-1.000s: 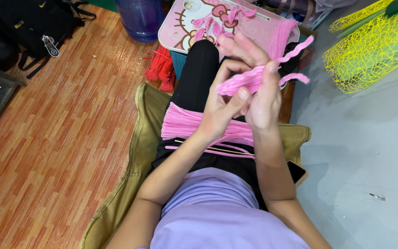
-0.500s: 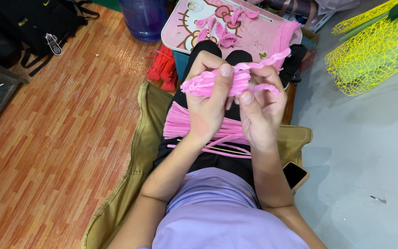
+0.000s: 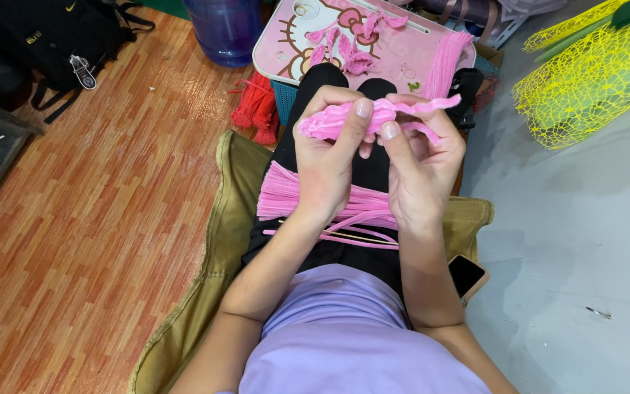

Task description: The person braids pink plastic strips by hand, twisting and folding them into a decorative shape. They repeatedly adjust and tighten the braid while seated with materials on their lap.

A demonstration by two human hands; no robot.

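Both hands are raised over my lap and pinch one twisted bunch of pink pipe cleaners (image 3: 344, 119). My left hand (image 3: 327, 157) grips its left part between thumb and fingers. My right hand (image 3: 424, 160) holds the right part, where loose pink ends stick out to the right. Under the hands a bundle of straight pink pipe cleaners (image 3: 286, 197) lies across my black-trousered legs.
A pink lap tray (image 3: 410, 58) with finished pink pieces (image 3: 355, 55) and a pink bundle (image 3: 446, 62) stands ahead. A red bundle (image 3: 253, 109), a blue water jug (image 3: 224, 29), a black bag (image 3: 45, 44), yellow netting (image 3: 592, 80), a phone (image 3: 467, 276) and an olive cushion (image 3: 213, 241) surround me.
Both hands came slightly closer to me with the pink bunch, and the fingers shifted along it, twisting it tighter. The lap bundle stayed put.
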